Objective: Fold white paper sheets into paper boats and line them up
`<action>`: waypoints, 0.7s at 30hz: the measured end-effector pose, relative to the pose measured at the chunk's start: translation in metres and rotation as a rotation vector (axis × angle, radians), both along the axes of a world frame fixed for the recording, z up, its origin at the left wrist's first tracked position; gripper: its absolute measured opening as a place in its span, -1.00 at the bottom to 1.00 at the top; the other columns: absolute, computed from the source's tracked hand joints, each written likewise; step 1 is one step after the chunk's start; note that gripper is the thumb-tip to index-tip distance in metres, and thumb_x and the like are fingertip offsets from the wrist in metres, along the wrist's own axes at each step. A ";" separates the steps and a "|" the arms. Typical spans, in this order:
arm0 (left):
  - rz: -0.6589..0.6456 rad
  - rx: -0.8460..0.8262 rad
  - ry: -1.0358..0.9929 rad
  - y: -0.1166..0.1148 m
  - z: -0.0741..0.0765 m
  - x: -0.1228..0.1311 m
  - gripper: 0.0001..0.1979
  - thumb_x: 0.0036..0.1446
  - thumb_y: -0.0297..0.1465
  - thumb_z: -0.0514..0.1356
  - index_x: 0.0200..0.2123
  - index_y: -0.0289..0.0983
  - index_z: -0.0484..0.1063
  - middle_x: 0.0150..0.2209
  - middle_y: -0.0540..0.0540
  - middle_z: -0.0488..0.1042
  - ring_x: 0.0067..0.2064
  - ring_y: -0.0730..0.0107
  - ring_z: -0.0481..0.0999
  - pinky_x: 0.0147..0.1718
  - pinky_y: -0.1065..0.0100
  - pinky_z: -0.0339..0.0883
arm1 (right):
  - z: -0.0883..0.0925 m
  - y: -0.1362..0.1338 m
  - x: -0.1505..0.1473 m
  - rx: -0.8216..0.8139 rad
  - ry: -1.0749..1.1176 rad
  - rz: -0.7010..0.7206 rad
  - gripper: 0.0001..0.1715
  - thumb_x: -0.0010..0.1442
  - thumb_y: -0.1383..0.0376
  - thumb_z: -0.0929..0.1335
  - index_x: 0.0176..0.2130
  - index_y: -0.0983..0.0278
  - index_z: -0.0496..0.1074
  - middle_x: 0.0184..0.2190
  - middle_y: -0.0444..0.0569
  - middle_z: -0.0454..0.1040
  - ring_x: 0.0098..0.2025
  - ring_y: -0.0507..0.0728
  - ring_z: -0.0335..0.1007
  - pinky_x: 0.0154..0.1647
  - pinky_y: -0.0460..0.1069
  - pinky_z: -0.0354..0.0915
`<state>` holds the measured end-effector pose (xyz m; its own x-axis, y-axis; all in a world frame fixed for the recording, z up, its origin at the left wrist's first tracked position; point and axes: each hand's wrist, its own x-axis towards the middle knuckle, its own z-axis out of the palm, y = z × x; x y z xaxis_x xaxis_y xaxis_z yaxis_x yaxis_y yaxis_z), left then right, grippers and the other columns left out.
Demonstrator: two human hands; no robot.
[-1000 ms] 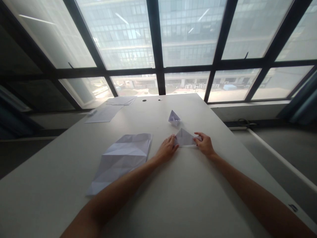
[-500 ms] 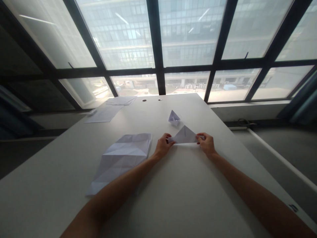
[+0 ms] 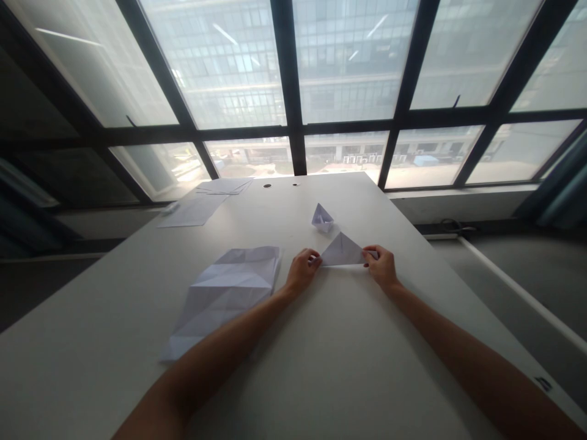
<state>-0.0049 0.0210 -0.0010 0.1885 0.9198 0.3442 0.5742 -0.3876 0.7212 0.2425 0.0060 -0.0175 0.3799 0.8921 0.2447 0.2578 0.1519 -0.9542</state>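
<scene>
A folded sheet of white paper (image 3: 342,251), peaked like a triangle with a short crease line near its tip, is held between my two hands just above or on the table. My left hand (image 3: 304,269) pinches its left corner, and the fingers cover most of that end. At the opposite corner, my right hand (image 3: 381,266) grips with thumb and fingers. Just beyond the peak stands a small folded paper boat (image 3: 322,219). Creased, unfolded paper sheets (image 3: 233,281) lie left of my left hand, partly under the forearm.
The white table (image 3: 348,366) reaches toward large windows with dark frames (image 3: 293,129). Flat paper sheets (image 3: 197,211) lie at its far left, near a small pale object (image 3: 170,208). Two round holes are near the far edge. A dark cable (image 3: 452,227) sits beyond the right edge.
My left fingers have closed further over the left corner of the folded paper, hiding more of it. The paper and right hand have shifted very slightly left.
</scene>
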 end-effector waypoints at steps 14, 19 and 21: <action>-0.044 0.044 0.170 -0.004 0.003 0.001 -0.79 0.26 -0.35 0.12 -0.26 -0.24 0.55 -0.30 -0.07 0.58 -0.26 0.30 0.50 -0.17 0.33 0.32 | -0.004 0.000 -0.001 0.028 -0.041 0.016 -0.60 0.03 0.06 0.40 -0.29 0.36 0.51 -0.46 0.00 0.51 -0.55 0.07 0.40 -0.56 -0.04 0.42; -0.027 0.033 0.163 -0.001 -0.001 0.000 -0.82 0.25 -0.38 0.12 -0.17 -0.21 0.53 -0.30 -0.06 0.58 -0.27 0.31 0.52 -0.22 0.36 0.31 | -0.004 0.001 0.000 0.025 -0.047 0.026 -0.58 0.03 0.04 0.40 -0.30 0.35 0.51 -0.45 0.02 0.53 -0.51 0.10 0.43 -0.54 -0.03 0.43; -0.021 -0.007 0.143 0.000 -0.002 0.000 -0.81 0.25 -0.37 0.13 -0.13 -0.20 0.51 -0.36 -0.03 0.57 -0.32 0.35 0.51 -0.27 0.39 0.29 | -0.003 0.000 -0.001 0.024 -0.054 0.029 -0.59 0.04 0.05 0.40 -0.30 0.36 0.51 -0.45 0.03 0.53 -0.53 0.10 0.43 -0.54 -0.03 0.42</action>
